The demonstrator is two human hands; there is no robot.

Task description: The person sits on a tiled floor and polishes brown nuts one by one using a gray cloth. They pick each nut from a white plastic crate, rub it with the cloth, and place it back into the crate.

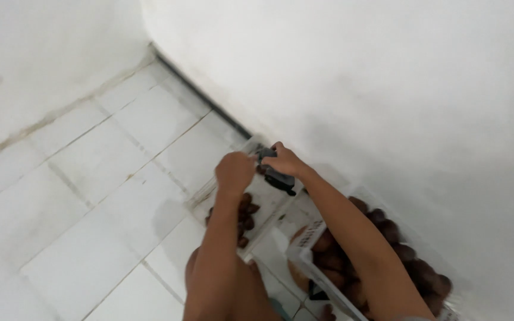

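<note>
Hands are seen from above, both reaching forward over a clear plastic tray (269, 205) that lies on the white tiled floor (90, 196) close to the foot of a white wall (358, 89). The left hand (234, 171) is curled into a loose fist, fingers drawn together, and appears to be pinched on the far edge of the tray or its lid; exactly what is caught under the fingertips cannot be told, since the knuckles hide it. The right hand (284, 161) is closed around a small dark tool (278, 175), which is held low against the tray's rim, its black end jutting out below the palm toward the right. The two hands are set just beside each other, apparently so that one steadies the plastic while the other bears the tool against it.

Inside the tray, a few dark brown dates (246, 217) are gathered along the left side, beneath the left wrist, with bare clear plastic beside them. To the right, beside the wall and partly covered by the right forearm, a larger clear container (423, 261) is filled with many more of the same brown fruits. A white slotted basket (313, 238) is propped between tray and container, holding further fruit. A bent knee is seen at the bottom edge, below the left arm, suggesting a crouched or seated posture close to the floor.
</note>
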